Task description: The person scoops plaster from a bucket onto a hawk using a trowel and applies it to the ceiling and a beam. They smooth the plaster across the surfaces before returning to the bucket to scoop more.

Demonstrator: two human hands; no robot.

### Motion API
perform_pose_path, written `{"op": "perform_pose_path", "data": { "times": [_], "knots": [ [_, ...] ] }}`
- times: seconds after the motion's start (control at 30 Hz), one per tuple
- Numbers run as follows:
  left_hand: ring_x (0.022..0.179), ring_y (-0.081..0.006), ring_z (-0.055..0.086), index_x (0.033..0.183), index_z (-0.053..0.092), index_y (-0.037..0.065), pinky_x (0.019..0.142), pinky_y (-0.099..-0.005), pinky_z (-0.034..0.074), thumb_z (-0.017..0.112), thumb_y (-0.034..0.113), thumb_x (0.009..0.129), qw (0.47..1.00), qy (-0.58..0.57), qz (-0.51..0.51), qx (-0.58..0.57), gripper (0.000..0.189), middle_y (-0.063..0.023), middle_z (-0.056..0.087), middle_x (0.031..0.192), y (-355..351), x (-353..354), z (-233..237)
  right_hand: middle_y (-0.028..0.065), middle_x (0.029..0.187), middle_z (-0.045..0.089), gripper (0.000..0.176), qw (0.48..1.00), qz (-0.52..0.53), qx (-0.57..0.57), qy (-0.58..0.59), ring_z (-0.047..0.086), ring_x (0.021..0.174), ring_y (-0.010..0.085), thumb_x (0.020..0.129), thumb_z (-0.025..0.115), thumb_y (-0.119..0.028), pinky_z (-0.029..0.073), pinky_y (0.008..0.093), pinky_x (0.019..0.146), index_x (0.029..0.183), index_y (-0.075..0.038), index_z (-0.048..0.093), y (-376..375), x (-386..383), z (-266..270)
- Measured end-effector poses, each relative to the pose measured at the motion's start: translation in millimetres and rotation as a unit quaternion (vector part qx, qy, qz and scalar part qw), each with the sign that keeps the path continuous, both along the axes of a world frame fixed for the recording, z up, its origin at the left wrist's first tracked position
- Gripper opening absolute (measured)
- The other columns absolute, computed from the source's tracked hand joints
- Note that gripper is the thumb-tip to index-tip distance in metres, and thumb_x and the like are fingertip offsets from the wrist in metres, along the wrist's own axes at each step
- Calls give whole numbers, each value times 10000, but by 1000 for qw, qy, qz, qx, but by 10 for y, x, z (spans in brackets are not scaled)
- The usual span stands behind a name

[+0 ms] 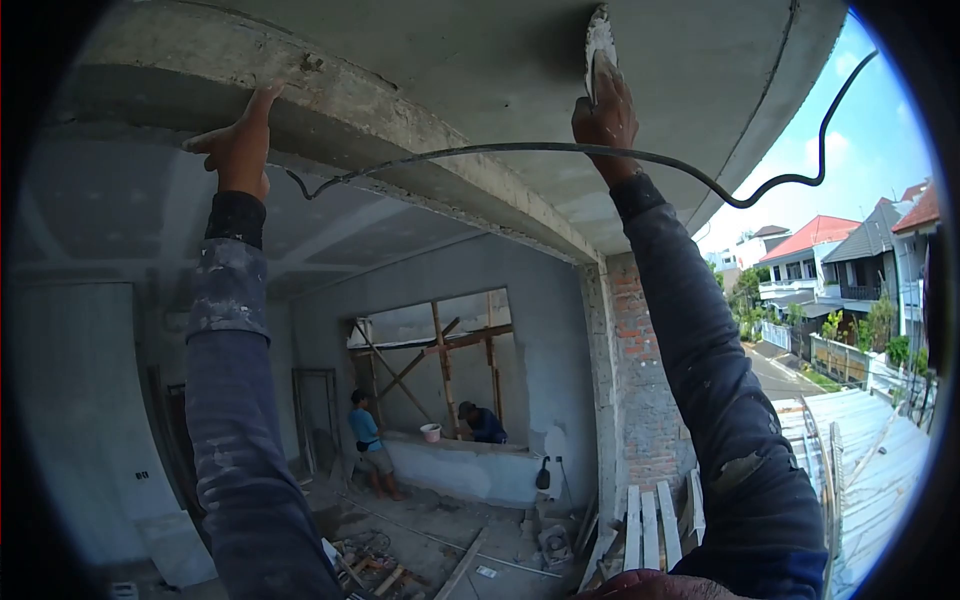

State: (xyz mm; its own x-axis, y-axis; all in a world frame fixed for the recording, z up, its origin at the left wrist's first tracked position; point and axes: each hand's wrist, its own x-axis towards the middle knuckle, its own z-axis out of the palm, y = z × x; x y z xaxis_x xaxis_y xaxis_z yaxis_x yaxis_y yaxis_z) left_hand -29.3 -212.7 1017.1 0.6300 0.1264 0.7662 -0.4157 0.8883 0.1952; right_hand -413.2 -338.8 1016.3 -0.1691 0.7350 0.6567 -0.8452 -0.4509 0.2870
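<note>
**Q:** What did the view show, starting with the largest surfaces?

**A:** A grey plastered ceiling [480, 60] filled the top. A concrete beam [400, 120] ran across it from upper left towards a brick pier [640, 380]. Below stood a rendered wall with a window opening [430, 350] braced by wooden props. Tiled houses [830, 260] lay outside at right.

**Q:** And the hands?

**A:** Both sleeved arms were raised overhead. The left hand [238, 150] rested on the beam's lower edge. Its fingers were straight and close together, touching the concrete, with the thumb spread outward and nothing held. The right hand [605, 115] was curled tight around the handle of a trowel [598, 45], fingers clamped on it.

**Q:** Where was the trowel?

**A:** It was directly above the right hand, its blade upright and meeting the ceiling just beyond the beam. The exact contact line was hard to make out.

**Q:** Smaller items?

**A:** A dark wire [500, 148] sagged across between the two wrists and curved up at right. Two other people [368, 440] were by the window sill far below, with a pale bucket [430, 432] on the sill between them.
</note>
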Motion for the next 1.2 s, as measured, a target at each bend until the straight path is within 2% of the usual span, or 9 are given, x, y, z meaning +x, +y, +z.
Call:
{"op": "perform_pose_path", "data": {
  "times": [0.23, 0.3, 0.37, 0.63, 0.83, 0.97, 1.03, 1.1, 1.2],
  "knots": [
    [1334, -319, 307, 1361, -176, -150, 1103, -389, 262, 842, 518, 552, 1000, 21, -1, 13, 1461, -315, 228, 1420, -3, 28, 14, 203, 1250, 533, 588, 996, -22, 45, 78, 517, 1112, 420, 759, 499, -8, 453, 497, 893, 1341, -42, 421, -313, 462, -247],
    [1336, -355, 267, 1308, -308, -151, 1082, -421, 285, 826, 519, 563, 1000, -11, -5, 18, 1513, -375, 97, 1416, -3, 79, 33, 203, 1233, 544, 579, 992, -44, 51, 103, 521, 1100, 426, 764, 492, -4, 456, 505, 868, 1338, -45, 425, -336, 415, -384],
    [1324, -331, 299, 1330, -209, -145, 1093, -403, 274, 842, 501, 557, 1000, 0, -2, 18, 1455, -339, 184, 1403, 23, 59, 16, 219, 1236, 533, 606, 980, 1, 171, 100, 503, 1126, 410, 737, 471, 29, 434, 482, 909, 1338, -25, 413, -252, 364, -723],
    [1323, -308, 320, 1339, -104, -156, 1110, -385, 256, 861, 477, 571, 1000, -5, 0, -5, 1386, -313, 258, 1399, -65, 129, 107, 245, 1175, 522, 493, 982, 3, 186, 8, 511, 1124, 400, 787, 449, 31, 414, 429, 946, 1277, 24, 395, -49, -1083, -2235],
    [1296, -279, 349, 1321, 39, -165, 1090, -372, 295, 864, 456, 585, 999, -15, -8, -36, 1268, -299, 319, 1365, -125, 120, 149, 127, 1115, 545, 450, 939, 226, 103, -237, 551, 969, 219, 809, 519, -29, 457, 311, 816, 1241, 35, 414, 842, -2457, -3017],
    [1259, -287, 364, 1317, 64, -174, 1077, -392, 308, 873, 476, 560, 995, -69, -19, -71, 1284, -291, 351, 1319, -236, 225, 213, 16, 793, 594, 82, 867, 424, 182, -188, 558, 685, 110, 830, 536, -23, 454, 267, 639, 889, -16, 593, 1344, -3745, -3271],
    [1258, -309, 359, 1319, 69, -185, 1067, -406, 318, 871, 498, 548, 999, 11, 40, -34, 1305, -302, 348, 1309, -172, 153, 156, 28, 798, 601, 89, 922, 348, 67, -158, 582, 711, 127, 833, 541, -29, 462, 271, 661, 880, -4, 612, 1774, -3256, -2933],
    [1256, -319, 361, 1321, 66, -191, 1062, -406, 324, 867, 515, 542, 997, 16, 63, -33, 1322, -307, 339, 1311, -164, 149, 152, 92, 1044, 597, 324, 954, 264, 59, -128, 596, 878, 172, 795, 534, -3, 490, 301, 779, 1114, 47, 505, 2277, -2741, -2591],
    [1256, -334, 362, 1329, 49, -199, 1052, -407, 336, 860, 541, 530, 996, 13, 83, -28, 1358, -312, 320, 1321, -162, 149, 142, 148, 1158, 552, 441, 996, 11, 3, -94, 559, 1030, 223, 810, 483, 11, 468, 345, 874, 1248, 46, 446, 2812, -2231, -2000]
  ]
}}
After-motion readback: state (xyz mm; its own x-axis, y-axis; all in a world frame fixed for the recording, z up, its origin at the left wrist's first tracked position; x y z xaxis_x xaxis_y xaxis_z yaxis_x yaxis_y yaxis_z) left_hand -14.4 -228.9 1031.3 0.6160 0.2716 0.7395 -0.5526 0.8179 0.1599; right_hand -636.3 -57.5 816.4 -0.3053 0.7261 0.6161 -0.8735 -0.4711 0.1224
